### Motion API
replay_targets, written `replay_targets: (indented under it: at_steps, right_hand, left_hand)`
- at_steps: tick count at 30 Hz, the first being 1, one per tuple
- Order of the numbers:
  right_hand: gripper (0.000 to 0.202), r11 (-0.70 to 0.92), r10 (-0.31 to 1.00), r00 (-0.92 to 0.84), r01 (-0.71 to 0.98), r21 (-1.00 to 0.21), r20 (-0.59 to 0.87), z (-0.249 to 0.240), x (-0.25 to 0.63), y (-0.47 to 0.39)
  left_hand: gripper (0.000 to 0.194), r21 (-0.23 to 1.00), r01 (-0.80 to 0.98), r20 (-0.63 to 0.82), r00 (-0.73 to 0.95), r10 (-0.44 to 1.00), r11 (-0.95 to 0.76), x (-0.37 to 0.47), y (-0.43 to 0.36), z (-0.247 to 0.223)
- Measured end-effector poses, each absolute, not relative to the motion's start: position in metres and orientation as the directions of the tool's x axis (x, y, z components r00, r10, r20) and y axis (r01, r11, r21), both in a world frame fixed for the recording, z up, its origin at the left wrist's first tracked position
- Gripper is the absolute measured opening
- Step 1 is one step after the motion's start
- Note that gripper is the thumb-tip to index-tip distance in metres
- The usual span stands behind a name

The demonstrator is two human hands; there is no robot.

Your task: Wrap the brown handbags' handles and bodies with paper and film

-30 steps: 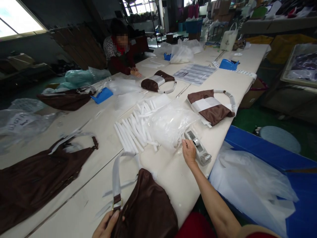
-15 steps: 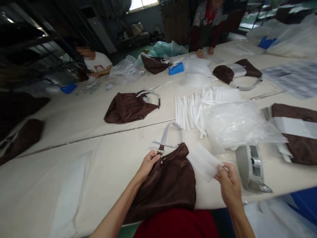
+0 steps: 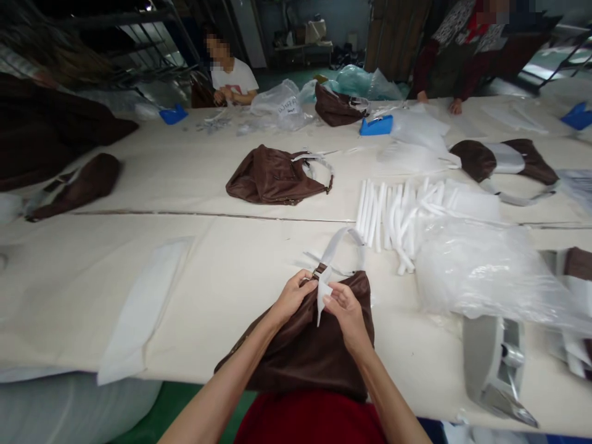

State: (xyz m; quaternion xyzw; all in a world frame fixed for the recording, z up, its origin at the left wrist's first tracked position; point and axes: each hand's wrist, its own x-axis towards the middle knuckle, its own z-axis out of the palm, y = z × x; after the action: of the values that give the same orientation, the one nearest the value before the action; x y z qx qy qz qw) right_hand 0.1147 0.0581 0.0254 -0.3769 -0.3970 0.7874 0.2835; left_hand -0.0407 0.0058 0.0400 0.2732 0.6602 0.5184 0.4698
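A brown bag [image 3: 305, 351] lies on the table's near edge, its strap wrapped in white material [image 3: 335, 243] and arched away from me. My left hand [image 3: 295, 296] pinches the bag by the buckle at the strap's base. Close beside it, my right hand [image 3: 343, 306] holds a thin white sheet [image 3: 323, 296] between thumb and fingers. The sheet is folded narrow and lies against the strap's base, over the brown fabric.
Another brown bag [image 3: 277, 176] lies beyond. White rolls [image 3: 383, 213] and clear plastic [image 3: 481, 271] are to the right, above a grey tape dispenser [image 3: 490, 364]. White sheets [image 3: 143, 308] lie left. Two people [image 3: 235, 80] are across the table.
My right hand has moved left with the white sheet, from beside the bag to the strap's buckle. The sheet is now folded narrow. The view has turned right-side level and shifted left.
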Motion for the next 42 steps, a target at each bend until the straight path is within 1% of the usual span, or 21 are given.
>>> replay_targets:
  at_steps: [2,4,6,8,10,12,15,16,18,21,23,26,28,30,32,34,37,40,42]
  right_hand:
    - [0.047,-0.432,0.774,-0.537,-0.063,-0.899,-0.335,0.024,0.111,0.054]
    - [0.054,-0.364,0.798,-0.52,-0.011,-0.931,-0.306,0.022,0.104,0.048]
    - [0.061,-0.301,0.832,-0.482,0.021,-0.953,-0.273,0.02,0.096,0.041]
    - [0.059,-0.26,0.872,-0.423,0.024,-0.965,-0.245,0.017,0.09,0.037]
    - [0.05,-0.308,0.882,-0.376,-0.007,-0.951,-0.283,0.013,0.091,0.04]
    - [0.044,-0.425,0.87,-0.303,-0.063,-0.903,-0.389,0.005,0.096,0.052]
    - [0.034,-0.585,0.808,-0.201,-0.154,-0.796,-0.555,-0.006,0.104,0.081]
    - [0.032,-0.627,0.776,-0.227,-0.186,-0.756,-0.588,-0.007,0.103,0.09]
    - [0.031,-0.698,0.707,-0.377,-0.24,-0.675,-0.598,-0.005,0.098,0.104]
    - [0.03,-0.751,0.629,-0.588,-0.291,-0.592,-0.508,0.006,0.083,0.113]
    - [0.029,-0.771,0.597,-0.644,-0.294,-0.566,-0.478,0.013,0.075,0.114]
    - [0.029,-0.787,0.573,-0.667,-0.287,-0.545,-0.476,0.017,0.073,0.113]
    - [0.03,-0.781,0.585,-0.66,-0.3,-0.548,-0.471,0.016,0.076,0.113]
    - [0.029,-0.768,0.605,-0.644,-0.318,-0.556,-0.467,0.015,0.077,0.113]
    - [0.028,-0.754,0.626,-0.62,-0.325,-0.571,-0.473,0.015,0.077,0.113]
    - [0.026,-0.743,0.638,-0.599,-0.313,-0.591,-0.485,0.017,0.074,0.112]
    - [0.024,-0.738,0.641,-0.589,-0.296,-0.606,-0.492,0.021,0.069,0.109]
    - [0.028,-0.733,0.645,-0.569,-0.273,-0.623,-0.51,0.024,0.072,0.108]
    - [0.033,-0.74,0.623,-0.588,-0.227,-0.633,-0.517,0.024,0.081,0.111]
  left_hand:
    - [0.027,0.946,-0.095,-0.322,-0.411,0.853,0.311,-0.042,0.006,0.037]
    - [0.026,0.946,-0.098,-0.323,-0.403,0.856,0.31,-0.042,0.007,0.035]
    - [0.025,0.944,-0.121,-0.329,-0.397,0.857,0.306,-0.041,0.008,0.034]
    - [0.025,0.95,-0.117,-0.313,-0.405,0.859,0.29,-0.04,0.008,0.035]
    - [0.026,0.949,-0.129,-0.314,-0.404,0.859,0.286,-0.04,0.007,0.038]
    - [0.028,0.934,-0.207,-0.352,-0.39,0.851,0.291,-0.04,0.005,0.043]
    - [0.033,0.895,-0.326,-0.418,-0.372,0.829,0.304,-0.039,0.003,0.05]
    - [0.034,0.886,-0.342,-0.432,-0.367,0.824,0.313,-0.038,0.003,0.052]
    - [0.035,0.873,-0.355,-0.458,-0.354,0.816,0.336,-0.037,0.004,0.054]
    - [0.037,0.861,-0.364,-0.48,-0.345,0.807,0.356,-0.037,0.005,0.054]
    - [0.04,0.858,-0.365,-0.486,-0.347,0.802,0.362,-0.037,0.006,0.052]
    - [0.043,0.85,-0.369,-0.506,-0.37,0.779,0.377,-0.039,0.007,0.046]
    - [0.047,0.828,-0.417,-0.537,-0.402,0.741,0.375,-0.041,0.008,0.043]
    - [0.058,0.801,-0.494,-0.56,-0.418,0.715,0.339,-0.043,0.01,0.042]
    - [0.067,0.784,-0.546,-0.55,-0.393,0.737,0.294,-0.044,0.012,0.041]
    - [0.065,0.779,-0.565,-0.529,-0.362,0.768,0.27,-0.045,0.015,0.041]
    - [0.059,0.778,-0.569,-0.536,-0.381,0.753,0.266,-0.045,0.016,0.039]
    - [0.051,0.799,-0.54,-0.535,-0.441,0.72,0.263,-0.043,0.017,0.036]
    - [0.045,0.81,-0.518,-0.535,-0.459,0.709,0.276,-0.043,0.017,0.036]
